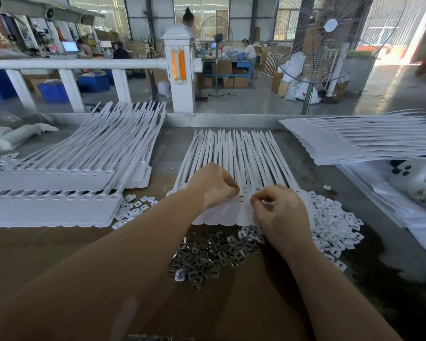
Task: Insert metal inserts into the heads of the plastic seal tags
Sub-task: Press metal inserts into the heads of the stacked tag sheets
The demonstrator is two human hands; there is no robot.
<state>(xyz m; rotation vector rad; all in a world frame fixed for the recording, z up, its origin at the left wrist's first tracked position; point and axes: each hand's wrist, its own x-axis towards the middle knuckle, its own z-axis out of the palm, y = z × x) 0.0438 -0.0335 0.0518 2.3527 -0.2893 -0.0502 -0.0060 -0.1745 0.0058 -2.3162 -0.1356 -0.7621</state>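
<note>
**Both hands at the seal heads, middle sheet**

Left hand (213,184) curled, fingertips pressed onto a head of the white seal tag sheet (234,168). Right hand (279,211) beside it, thumb and forefinger pinched together; whether on an insert, cannot tell. Just nearer than the sheet: heap of metal inserts (207,257). Right of the sheet: white plastic caps (335,225). Left: further tag sheets (59,183). No readable writing anywhere.

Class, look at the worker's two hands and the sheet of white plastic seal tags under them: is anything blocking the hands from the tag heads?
Nothing visible does. The left hand and right hand rest directly on the sheet of white plastic seal tags, fingertips at the head row.
</note>
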